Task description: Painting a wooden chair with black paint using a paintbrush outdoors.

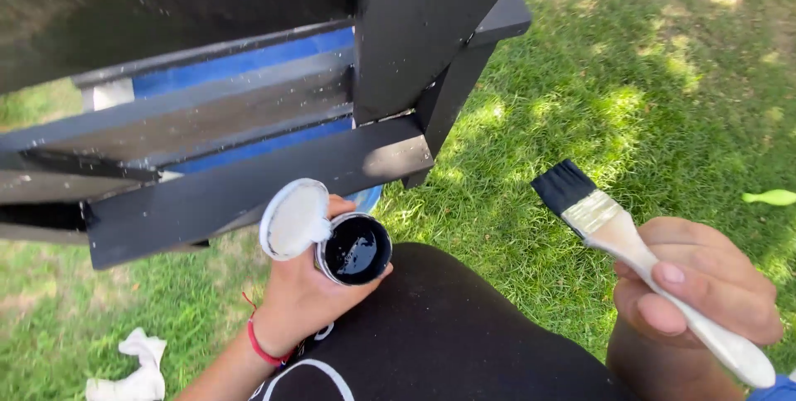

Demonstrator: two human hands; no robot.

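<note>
My left hand (303, 297) holds a small round tin of black paint (355, 249) together with its white lid (294, 218), which is tilted up beside the tin's open mouth. A red band circles that wrist. My right hand (701, 289) grips the pale handle of a flat paintbrush (618, 231); its black-tipped bristles point up and left, over the grass and apart from the tin. A black-painted wooden chair (249, 177) with blue patches showing between its slats stands just beyond the tin.
Sunlit grass (630, 94) surrounds everything. A crumpled white rag (137, 368) lies at lower left. A small yellow-green object (771, 197) lies at the right edge. My knee in black cloth (448, 326) fills the bottom centre.
</note>
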